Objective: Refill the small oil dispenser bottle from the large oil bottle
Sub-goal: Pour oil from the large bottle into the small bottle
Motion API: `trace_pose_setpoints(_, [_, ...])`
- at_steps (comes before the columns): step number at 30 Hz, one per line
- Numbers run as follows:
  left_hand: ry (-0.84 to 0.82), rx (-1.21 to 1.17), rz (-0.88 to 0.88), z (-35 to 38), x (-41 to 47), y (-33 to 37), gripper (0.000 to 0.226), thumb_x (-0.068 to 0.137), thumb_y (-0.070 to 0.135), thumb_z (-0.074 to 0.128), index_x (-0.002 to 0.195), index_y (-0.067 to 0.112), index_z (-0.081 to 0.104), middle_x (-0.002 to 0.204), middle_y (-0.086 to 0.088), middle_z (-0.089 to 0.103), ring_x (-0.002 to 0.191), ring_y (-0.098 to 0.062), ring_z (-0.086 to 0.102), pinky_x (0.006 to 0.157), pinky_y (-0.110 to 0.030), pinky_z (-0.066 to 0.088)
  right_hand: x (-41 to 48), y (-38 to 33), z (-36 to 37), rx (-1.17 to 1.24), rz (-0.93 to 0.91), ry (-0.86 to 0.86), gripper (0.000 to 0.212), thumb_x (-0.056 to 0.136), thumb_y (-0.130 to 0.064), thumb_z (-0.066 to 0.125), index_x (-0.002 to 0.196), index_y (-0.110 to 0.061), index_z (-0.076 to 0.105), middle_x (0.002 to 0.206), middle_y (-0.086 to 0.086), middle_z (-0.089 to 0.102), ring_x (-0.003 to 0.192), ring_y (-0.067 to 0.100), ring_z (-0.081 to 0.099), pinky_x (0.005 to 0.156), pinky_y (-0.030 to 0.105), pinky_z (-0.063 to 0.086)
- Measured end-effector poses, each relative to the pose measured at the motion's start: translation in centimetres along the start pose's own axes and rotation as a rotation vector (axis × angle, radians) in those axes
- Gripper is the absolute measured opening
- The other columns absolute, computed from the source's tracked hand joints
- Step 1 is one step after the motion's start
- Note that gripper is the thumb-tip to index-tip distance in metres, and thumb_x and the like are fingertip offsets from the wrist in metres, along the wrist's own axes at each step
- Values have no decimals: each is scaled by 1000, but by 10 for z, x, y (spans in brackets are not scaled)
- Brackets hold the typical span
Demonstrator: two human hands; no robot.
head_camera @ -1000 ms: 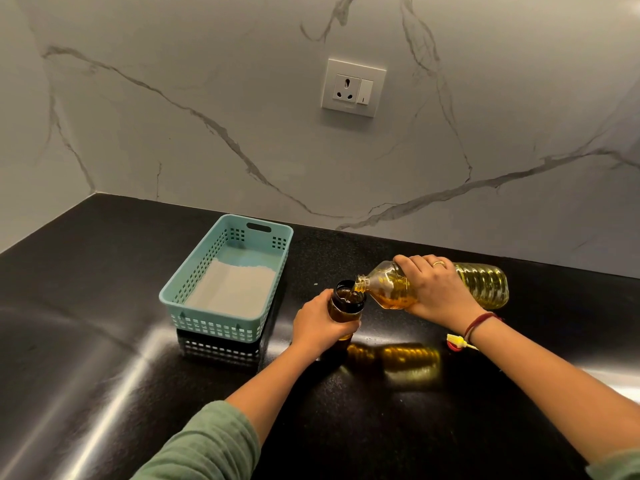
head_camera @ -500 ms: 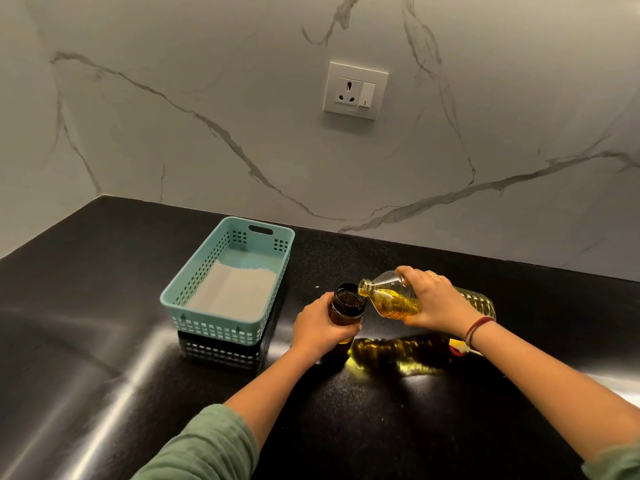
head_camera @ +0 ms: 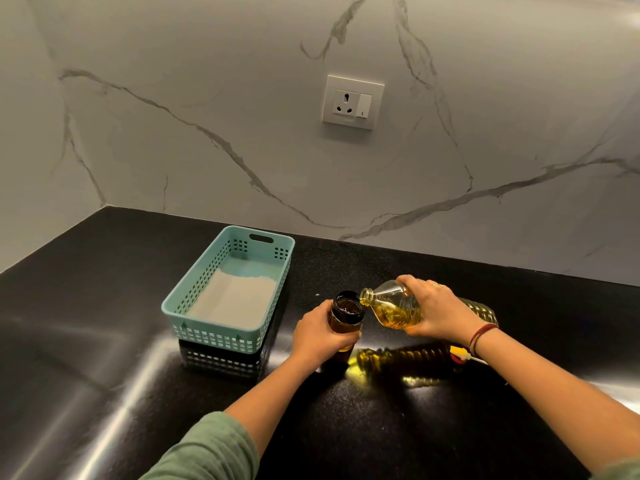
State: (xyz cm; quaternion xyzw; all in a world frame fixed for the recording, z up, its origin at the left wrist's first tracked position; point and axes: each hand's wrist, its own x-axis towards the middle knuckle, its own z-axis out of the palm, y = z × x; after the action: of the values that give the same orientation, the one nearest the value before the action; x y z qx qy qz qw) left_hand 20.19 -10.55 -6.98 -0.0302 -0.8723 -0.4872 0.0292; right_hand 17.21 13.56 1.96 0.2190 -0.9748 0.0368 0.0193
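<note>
The small oil dispenser bottle (head_camera: 346,315) is gripped upright on the black counter (head_camera: 104,341) by the left hand (head_camera: 320,336); just right of it, the large oil bottle (head_camera: 394,308) is clasped tilted by the right hand (head_camera: 438,311), mouth at its rim; left of it sits a teal basket (head_camera: 194,299)

Large oil bottle (head_camera: 391,308) base behind right hand (head_camera: 440,311); small cap (head_camera: 459,354) partly hidden.

Green sleeves (head_camera: 221,448), red wrist thread (head_camera: 482,334) (right), finger ring (head_camera: 437,285).
</note>
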Motion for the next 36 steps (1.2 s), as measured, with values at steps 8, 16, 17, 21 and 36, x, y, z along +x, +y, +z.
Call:
trace_pose_setpoints(8, [-3, 4, -10, -1, 0, 1, 52, 59, 56, 78, 104, 34, 62, 98, 16, 70, 94, -4, 64, 83, -36, 54, -2, -1, -1, 10, 11, -20, 96, 66, -44, 77, 143, -26, 23, 123, -4, 53, 113, 14, 50, 103, 38, 41])
trace_pose_setpoints(16, [-1, -9, -25, -1, -1, 2, 55, 59, 55, 78, 107, 34, 62, 100, 15, 70, 96, -5, 65, 85, -34, 54, -10, 1, -6, 13, 27, -37, 92, 67, -40, 78, 141, -25, 26, 120, -5, 54, 110, 13, 51, 101, 36, 42])
trace_pose_setpoints(17, [-3, -9, -26, -1, -2, 2, 54, 59, 53, 78, 107, 34, 62, 100, 15, 70, 96, -5, 65, 84, -33, 54, -10, 1, -6, 18, 29, -40, 92, 66, -41, 78, 141, -25, 26, 119, -5, 54, 110, 13, 51, 101, 36, 42])
trace_pose_setpoints(21, [-4, -5, -31, -2, -3, 4, 52, 61, 51, 80, 107, 33, 62, 100, 15, 70, 96, -5, 64, 84, -32, 53, -12, 6, -11, 221, 65, 0, 90, 62, -39, 82, 135, -31, 29, 116, -6, 54, 107, 12, 55, 91, 31, 50])
trace_pose_setpoints(36, [-4, -1, -20, 0, 1, -3, 52, 57, 54, 81, 101, 35, 62, 98, 17, 70, 95, -5, 65, 85, -35, 54, 5, 34, -45, 853, 326, 553, 82, 61, -19, 88, 125, -26, 38, 123, 9, 54, 109, 21, 56, 89, 32, 48])
